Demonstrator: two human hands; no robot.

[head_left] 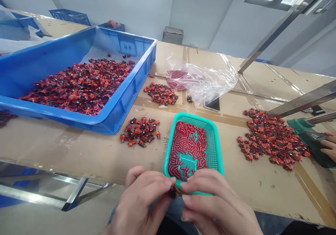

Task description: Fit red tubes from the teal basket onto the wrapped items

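Observation:
My left hand [144, 200] pinches a small black-and-orange part [172, 192] between thumb and fingertips, just over the table's front edge. Close beside it, my right hand [214, 200] has thumb and fingers pressed together at the part's orange side; what lies between those fingertips is too small to make out. Right behind both hands stands a green basket [219, 154] with many short red cylindrical pieces [186, 142] in it. To the basket's left lies a small pile of black-and-orange parts [141, 132].
A large blue bin [126, 98] of similar parts fills the left. Another pile [161, 94], a clear plastic bag [210, 81] and a phone [213, 104] lie behind the basket. At right are a big pile [270, 137], a metal post [304, 98] and another person's hand [330, 150] by a green tool [301, 130].

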